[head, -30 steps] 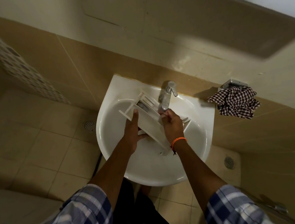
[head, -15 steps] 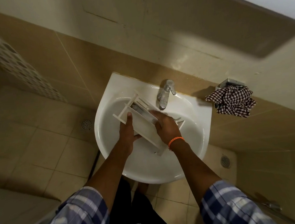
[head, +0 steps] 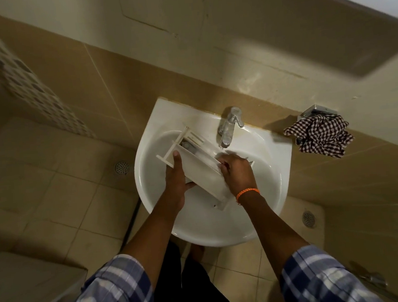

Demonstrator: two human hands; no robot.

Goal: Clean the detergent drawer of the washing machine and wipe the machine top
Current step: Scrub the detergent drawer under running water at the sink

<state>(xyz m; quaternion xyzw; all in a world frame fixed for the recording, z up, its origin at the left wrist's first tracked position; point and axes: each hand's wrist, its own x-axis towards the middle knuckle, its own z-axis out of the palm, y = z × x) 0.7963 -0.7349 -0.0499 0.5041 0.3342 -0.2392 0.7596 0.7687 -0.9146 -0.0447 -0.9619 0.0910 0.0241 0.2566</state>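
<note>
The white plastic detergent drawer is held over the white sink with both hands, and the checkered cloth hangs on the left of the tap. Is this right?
Not quite. The head view shows the checkered cloth hanging on the right of the chrome tap, on a wall holder. The rest holds: both hands, left and right, hold the white plastic detergent drawer over the white sink.

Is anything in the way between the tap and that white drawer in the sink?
Nothing visible is. The detergent drawer lies tilted in the sink, gripped by the left hand, with the right hand at its far side. The tap spout hangs just beyond it.
</note>
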